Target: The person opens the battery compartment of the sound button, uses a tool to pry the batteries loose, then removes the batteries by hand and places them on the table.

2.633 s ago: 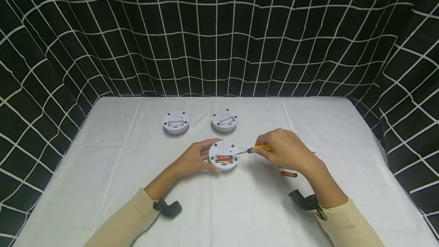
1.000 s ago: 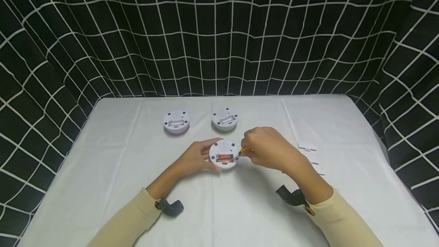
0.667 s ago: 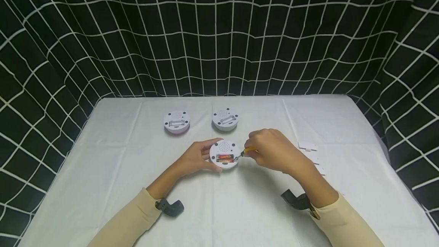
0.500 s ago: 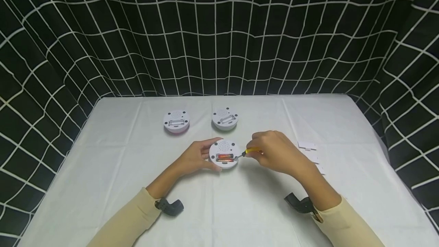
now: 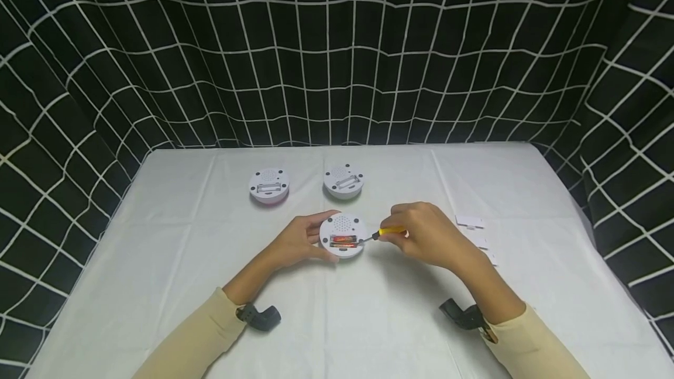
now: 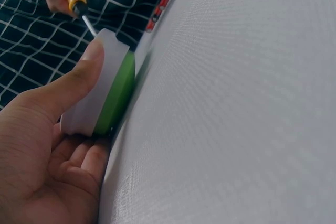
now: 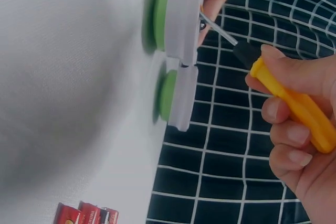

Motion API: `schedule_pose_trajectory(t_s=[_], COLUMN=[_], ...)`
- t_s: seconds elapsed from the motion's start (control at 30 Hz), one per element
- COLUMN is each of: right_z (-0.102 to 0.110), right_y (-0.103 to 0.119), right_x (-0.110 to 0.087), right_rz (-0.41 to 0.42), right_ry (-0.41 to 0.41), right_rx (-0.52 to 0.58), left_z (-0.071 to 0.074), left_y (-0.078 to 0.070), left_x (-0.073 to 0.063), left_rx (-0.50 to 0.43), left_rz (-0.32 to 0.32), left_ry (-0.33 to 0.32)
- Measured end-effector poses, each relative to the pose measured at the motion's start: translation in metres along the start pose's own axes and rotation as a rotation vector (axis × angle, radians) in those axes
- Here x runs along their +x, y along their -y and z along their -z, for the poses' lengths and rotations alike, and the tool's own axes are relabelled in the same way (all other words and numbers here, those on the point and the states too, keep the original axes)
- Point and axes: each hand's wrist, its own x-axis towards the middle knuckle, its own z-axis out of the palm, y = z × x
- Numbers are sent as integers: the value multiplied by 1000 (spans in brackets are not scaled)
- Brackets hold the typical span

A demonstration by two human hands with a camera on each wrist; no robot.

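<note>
My left hand (image 5: 297, 244) grips the left side of a round white device (image 5: 342, 224), thumb at the near edge and fingers behind. It lies underside up; its other half is green in the left wrist view. Two red batteries (image 5: 343, 241) lie side by side in its uncovered battery compartment. From the right, my right hand (image 5: 429, 235) holds a screwdriver (image 7: 302, 111) by its yellow handle, thumb and fingers curled around it. The metal shaft slants down to the left, its tip at the right end of the compartment.
Farther back stand two similar round devices, one at left (image 5: 270, 192) and one at centre (image 5: 343, 193), their battery compartments empty. Small white covers (image 5: 470, 221) lie beyond my right forearm. Loose red batteries (image 7: 89, 216) rest on the white-covered table (image 5: 210, 192). A black, white-gridded curtain (image 5: 337, 63) surrounds it.
My right hand moved left, bringing the screwdriver tip to the compartment's end, then drew back slightly right. The upper battery, tilted in the earliest frame, now lies level. My left hand keeps its grip.
</note>
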Motion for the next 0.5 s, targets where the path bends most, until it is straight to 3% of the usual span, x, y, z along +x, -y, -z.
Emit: schedule_pose_trajectory(t_s=[0.5], right_z=[-3], right_y=[-7], right_x=[-1], right_rz=[-9], right_ry=[-11], right_rx=[40], left_z=[0], left_y=[-1], left_x=[-1], left_rx=[10], left_rz=[-1], left_ry=[-3])
